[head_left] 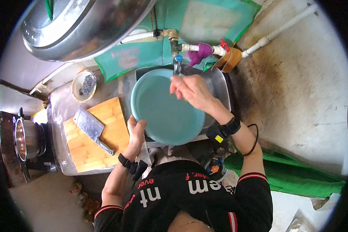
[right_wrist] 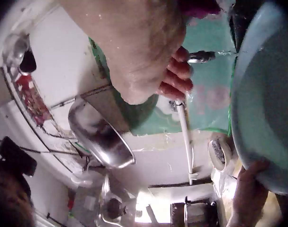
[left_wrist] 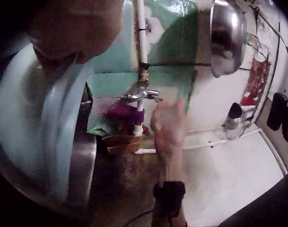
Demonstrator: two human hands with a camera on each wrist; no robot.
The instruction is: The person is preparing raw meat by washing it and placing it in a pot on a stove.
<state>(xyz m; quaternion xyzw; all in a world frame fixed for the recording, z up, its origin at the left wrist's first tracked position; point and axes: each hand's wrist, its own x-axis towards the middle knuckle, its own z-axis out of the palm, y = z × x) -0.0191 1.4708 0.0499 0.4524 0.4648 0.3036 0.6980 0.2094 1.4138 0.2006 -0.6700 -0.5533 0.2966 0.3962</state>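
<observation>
In the head view a light blue plastic basin [head_left: 134, 101] sits over the metal sink [head_left: 222, 87]. My left hand [head_left: 136, 130] holds the basin's rim at its near left side, thumb along the edge. Above the basin is my right hand [head_left: 191, 92], wet and blurred, its fingers loosely bent around nothing visible. It is close to the tap [head_left: 177, 65]. From that tap [right_wrist: 200, 57] a thin stream of water runs toward the basin [right_wrist: 245, 90] in the right wrist view.
Left of the basin, a cleaver [head_left: 89, 124] lies on a wooden cutting board [head_left: 79, 156]. Behind it stands a bowl [head_left: 76, 87] with a dark scouring pad. A purple cloth [head_left: 201, 53] hangs on the pipe. A large metal pan [head_left: 100, 29] hangs at upper left; a pot [head_left: 29, 139] is far left.
</observation>
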